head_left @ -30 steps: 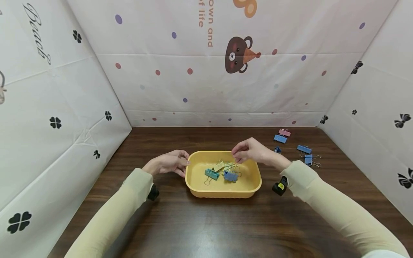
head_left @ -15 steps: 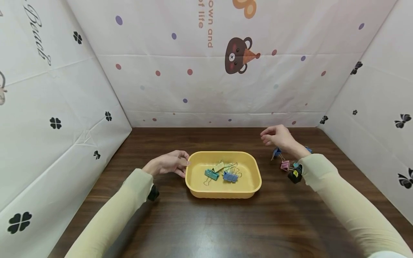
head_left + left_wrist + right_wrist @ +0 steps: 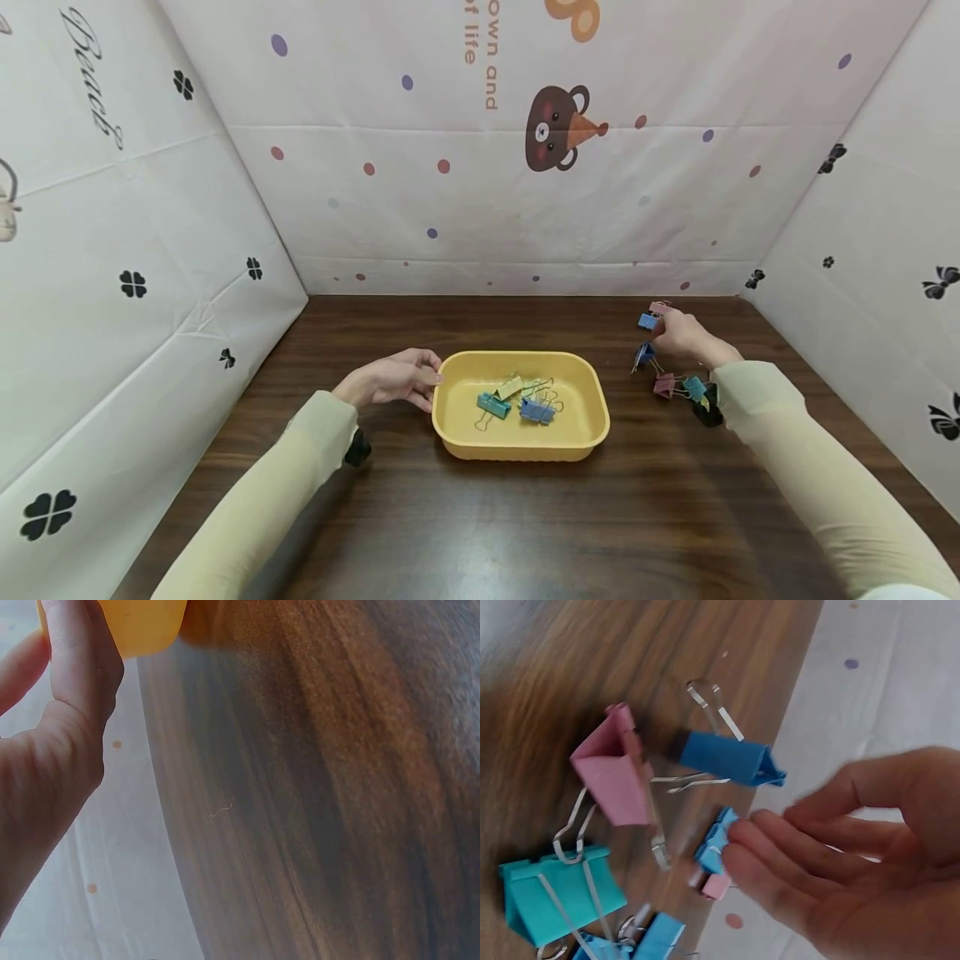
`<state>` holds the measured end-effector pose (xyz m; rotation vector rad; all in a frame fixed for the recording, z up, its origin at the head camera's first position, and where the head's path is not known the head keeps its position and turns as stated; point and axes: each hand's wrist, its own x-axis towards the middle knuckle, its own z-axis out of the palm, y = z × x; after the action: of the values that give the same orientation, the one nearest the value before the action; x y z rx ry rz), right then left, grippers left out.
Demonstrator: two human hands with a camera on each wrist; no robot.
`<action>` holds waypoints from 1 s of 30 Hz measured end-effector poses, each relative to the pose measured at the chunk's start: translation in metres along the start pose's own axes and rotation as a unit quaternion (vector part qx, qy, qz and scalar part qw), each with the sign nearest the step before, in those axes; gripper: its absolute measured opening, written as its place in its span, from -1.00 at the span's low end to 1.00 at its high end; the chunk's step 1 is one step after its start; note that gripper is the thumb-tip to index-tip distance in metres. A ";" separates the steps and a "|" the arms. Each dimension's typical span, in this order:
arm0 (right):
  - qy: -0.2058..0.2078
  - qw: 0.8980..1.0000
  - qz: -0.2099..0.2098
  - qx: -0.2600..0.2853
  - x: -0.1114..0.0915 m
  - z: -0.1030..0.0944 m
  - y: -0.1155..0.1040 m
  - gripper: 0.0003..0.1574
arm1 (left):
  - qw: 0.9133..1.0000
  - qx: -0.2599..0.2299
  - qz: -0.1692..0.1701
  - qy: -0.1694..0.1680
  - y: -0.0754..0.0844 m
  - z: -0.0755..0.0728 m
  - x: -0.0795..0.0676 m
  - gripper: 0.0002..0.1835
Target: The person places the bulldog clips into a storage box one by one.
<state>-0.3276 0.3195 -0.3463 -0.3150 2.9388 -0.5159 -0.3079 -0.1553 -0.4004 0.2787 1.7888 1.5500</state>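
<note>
My left hand (image 3: 396, 379) pinches the left rim of a yellow plastic tray (image 3: 517, 452), thumb over the edge; the left wrist view shows a corner of the tray (image 3: 146, 626). Inside lie a teal binder clip (image 3: 492, 406), a yellow one (image 3: 509, 387), a blue one (image 3: 537, 411) and some pale green, partly overlapping. My right hand (image 3: 684, 337) hovers at the back right, fingers loosely bent and holding nothing. Near its fingertips in the right wrist view are a dark blue binder clip (image 3: 724, 757) and a lighter blue one (image 3: 716, 840); a pink clip (image 3: 615, 780) stands farther left.
A teal binder clip (image 3: 694, 388) lies beside the pink one, close to the right wrist. At the far back sits another pink clip (image 3: 660, 307). White printed sheets (image 3: 480, 208) wall the dark wooden table (image 3: 480, 525) at the back and sides.
My right hand has left the tray and moved right to the binder clips at the back right. The left hand and the tray have stayed in place.
</note>
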 end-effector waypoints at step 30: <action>-0.044 0.998 0.052 -0.005 0.009 0.029 0.031 -0.53 | 1.000 0.004 -0.004 0.000 0.002 0.001 -0.002 -0.62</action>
<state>-0.3367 0.3371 -0.3852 -0.1799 2.8547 -0.4609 -0.3068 -0.1551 -0.3978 0.2751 1.7954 1.5380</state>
